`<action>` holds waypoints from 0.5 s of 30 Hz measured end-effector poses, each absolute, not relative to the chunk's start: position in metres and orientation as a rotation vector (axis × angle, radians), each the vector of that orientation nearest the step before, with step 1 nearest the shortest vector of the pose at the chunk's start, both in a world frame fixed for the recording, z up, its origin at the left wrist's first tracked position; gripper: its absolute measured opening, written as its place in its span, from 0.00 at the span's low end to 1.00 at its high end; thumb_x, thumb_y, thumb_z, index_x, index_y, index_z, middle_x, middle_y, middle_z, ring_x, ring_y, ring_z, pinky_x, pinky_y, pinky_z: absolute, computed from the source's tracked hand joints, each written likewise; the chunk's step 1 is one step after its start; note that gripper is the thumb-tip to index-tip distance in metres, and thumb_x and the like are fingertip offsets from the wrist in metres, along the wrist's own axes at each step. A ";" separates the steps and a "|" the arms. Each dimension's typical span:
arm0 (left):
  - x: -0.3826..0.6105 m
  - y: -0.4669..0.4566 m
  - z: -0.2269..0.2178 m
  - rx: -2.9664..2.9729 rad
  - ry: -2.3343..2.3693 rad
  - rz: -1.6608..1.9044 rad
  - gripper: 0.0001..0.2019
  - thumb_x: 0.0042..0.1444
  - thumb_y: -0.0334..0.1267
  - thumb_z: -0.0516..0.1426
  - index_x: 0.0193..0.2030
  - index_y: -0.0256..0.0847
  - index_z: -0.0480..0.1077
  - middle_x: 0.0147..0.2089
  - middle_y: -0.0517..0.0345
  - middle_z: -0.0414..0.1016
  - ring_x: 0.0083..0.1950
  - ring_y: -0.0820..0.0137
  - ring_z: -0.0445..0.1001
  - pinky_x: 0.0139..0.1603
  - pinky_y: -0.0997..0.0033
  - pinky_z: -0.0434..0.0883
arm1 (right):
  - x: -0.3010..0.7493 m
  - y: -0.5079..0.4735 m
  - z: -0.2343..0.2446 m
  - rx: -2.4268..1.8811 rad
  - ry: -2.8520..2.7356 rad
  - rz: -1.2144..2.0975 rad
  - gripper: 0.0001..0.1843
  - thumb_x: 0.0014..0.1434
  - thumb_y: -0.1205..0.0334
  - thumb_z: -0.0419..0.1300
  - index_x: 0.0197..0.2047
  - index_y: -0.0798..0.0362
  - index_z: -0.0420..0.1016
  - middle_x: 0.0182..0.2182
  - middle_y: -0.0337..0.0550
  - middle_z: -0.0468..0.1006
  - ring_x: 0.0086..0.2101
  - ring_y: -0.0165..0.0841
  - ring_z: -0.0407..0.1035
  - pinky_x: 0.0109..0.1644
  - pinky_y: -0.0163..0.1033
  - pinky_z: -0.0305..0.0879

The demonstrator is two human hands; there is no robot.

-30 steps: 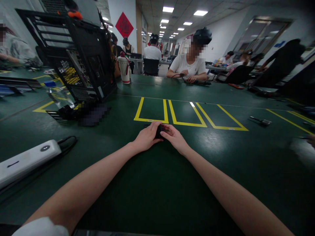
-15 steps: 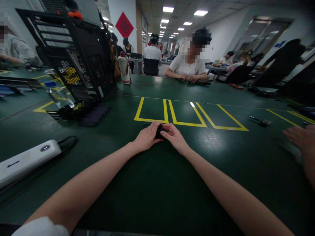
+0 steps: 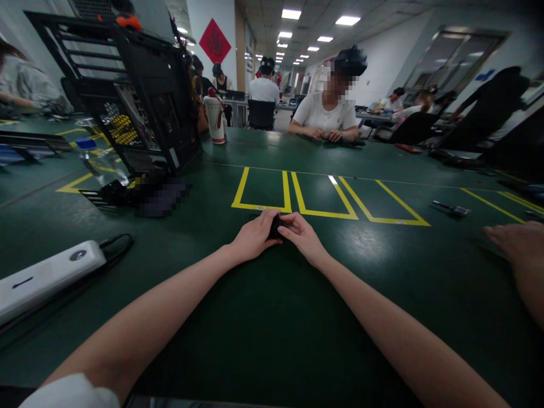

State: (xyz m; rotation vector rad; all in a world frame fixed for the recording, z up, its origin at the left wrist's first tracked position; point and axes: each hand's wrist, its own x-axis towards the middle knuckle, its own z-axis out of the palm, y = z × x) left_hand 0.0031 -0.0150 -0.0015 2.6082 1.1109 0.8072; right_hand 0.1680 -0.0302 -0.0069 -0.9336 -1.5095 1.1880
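Note:
Between my two hands, low over the green table [image 3: 272, 317], is a small black object [image 3: 275, 226]; its kind cannot be made out. My left hand [image 3: 257, 233] is closed round its left side, with the fingers over the top and the thumb at the near edge. From the other side, my right hand [image 3: 301, 235] has its fingers and thumb bent against the same object. Most of the object is hidden by my fingers. Just beyond my hands, yellow tape [image 3: 261, 208] marks out several outlined areas on the table.
A black computer case [image 3: 148, 85] stands at the left, with a clear bottle [image 3: 100, 161] by it. Nearer lies a white power strip [image 3: 51, 277]. A cup [image 3: 215, 119] stands behind. At right are a metal tool [image 3: 450, 209] and another person's hand [image 3: 516, 241]. A person [image 3: 327, 113] sits opposite.
My hands and the black object look almost unmoved. The other person's hand at the right edge has shifted slightly left and down.

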 end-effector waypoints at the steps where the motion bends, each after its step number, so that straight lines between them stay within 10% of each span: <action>1: 0.003 -0.015 -0.002 2.611 1.115 0.806 0.30 0.48 0.42 0.57 0.55 0.43 0.46 0.54 0.49 0.58 0.47 0.61 0.69 0.41 0.58 0.70 | 0.168 -0.030 -0.007 -0.939 -1.515 1.177 0.12 0.50 0.60 0.59 0.39 0.48 0.66 0.40 0.38 0.69 0.44 0.31 0.65 0.50 0.42 0.62; 15: 0.003 -0.016 0.001 2.601 1.120 0.791 0.29 0.49 0.42 0.56 0.54 0.43 0.46 0.54 0.48 0.58 0.47 0.61 0.69 0.42 0.57 0.70 | 0.168 -0.029 -0.010 -0.912 -1.498 1.245 0.16 0.46 0.63 0.61 0.40 0.47 0.64 0.42 0.38 0.68 0.44 0.32 0.65 0.49 0.43 0.63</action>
